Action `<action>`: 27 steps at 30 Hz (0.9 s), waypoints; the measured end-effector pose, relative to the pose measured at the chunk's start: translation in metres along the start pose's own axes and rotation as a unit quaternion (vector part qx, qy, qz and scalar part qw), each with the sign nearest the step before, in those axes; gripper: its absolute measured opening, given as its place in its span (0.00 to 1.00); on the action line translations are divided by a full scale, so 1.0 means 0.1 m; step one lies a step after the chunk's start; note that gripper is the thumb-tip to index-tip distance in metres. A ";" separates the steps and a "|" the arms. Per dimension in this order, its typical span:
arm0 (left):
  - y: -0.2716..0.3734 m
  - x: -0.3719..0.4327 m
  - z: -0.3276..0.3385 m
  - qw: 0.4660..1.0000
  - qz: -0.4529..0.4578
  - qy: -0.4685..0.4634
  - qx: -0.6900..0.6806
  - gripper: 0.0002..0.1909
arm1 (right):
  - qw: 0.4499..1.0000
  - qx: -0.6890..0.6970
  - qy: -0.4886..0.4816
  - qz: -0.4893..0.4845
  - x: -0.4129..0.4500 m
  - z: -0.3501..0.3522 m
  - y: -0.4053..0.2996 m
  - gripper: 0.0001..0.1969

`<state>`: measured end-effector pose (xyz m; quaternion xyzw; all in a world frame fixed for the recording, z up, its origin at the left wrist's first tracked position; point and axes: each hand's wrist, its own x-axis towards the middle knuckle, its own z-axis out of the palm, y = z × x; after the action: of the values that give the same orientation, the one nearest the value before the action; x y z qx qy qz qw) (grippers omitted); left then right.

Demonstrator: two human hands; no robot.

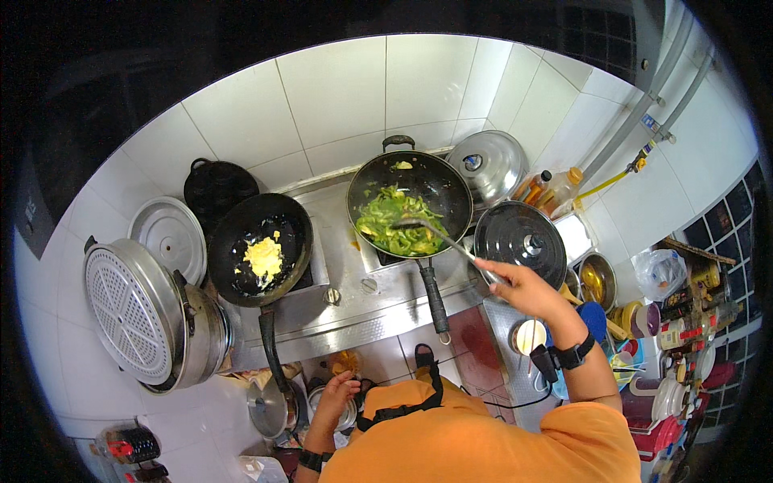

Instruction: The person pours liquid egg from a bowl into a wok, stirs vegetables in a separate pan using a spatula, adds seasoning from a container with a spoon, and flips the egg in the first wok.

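Observation:
My right hand [522,287] grips the handle of a metal cooking ladle or spatula [444,236]. The tool's head rests among sliced green vegetables [392,220], with yellowish bits mixed in, in a black wok [450,175] on the stove. The wok's wrapped handle [432,296] points towards me, untouched. My left hand [337,395] hangs low near my body with loosely curled fingers, and nothing shows in it. Nearest to it is the handle of a second black pan [218,265], but the hand appears apart from it. Yellow cooked egg [264,258] lies in that pan.
A steamer pot [130,314] stands at the left beside a metal lid [168,241]. A glass lid [520,244], a domed metal lid [488,163] and bottles [555,190] flank the wok. A pot with yellow liquid [596,279] and a cream-coloured cup [527,337] stand at the right.

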<state>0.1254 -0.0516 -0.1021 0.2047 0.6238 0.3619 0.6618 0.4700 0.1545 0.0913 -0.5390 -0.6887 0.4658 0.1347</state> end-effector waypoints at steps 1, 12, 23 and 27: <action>-0.01 0.03 -0.01 1.000 0.000 -0.002 0.001 0.23 | 1.000 0.000 0.002 0.001 0.00 0.06 0.08 0.24; 0.06 -0.04 0.06 1.000 0.003 -0.013 0.013 0.23 | 0.987 -0.029 0.150 -0.046 0.99 0.74 0.66 0.24; -0.11 -0.13 0.03 1.000 -0.027 0.008 -0.002 0.25 | 0.944 0.229 0.236 0.038 1.93 0.75 0.52 0.24; -0.11 -0.15 0.00 1.000 -0.009 0.002 0.001 0.25 | 0.933 -0.312 0.166 -0.069 1.58 0.82 0.29 0.24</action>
<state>0.1285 -0.0699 -0.1001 0.1995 0.6272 0.3556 0.6636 0.3707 0.2507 -0.0251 -0.5746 -0.8028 0.1207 0.1040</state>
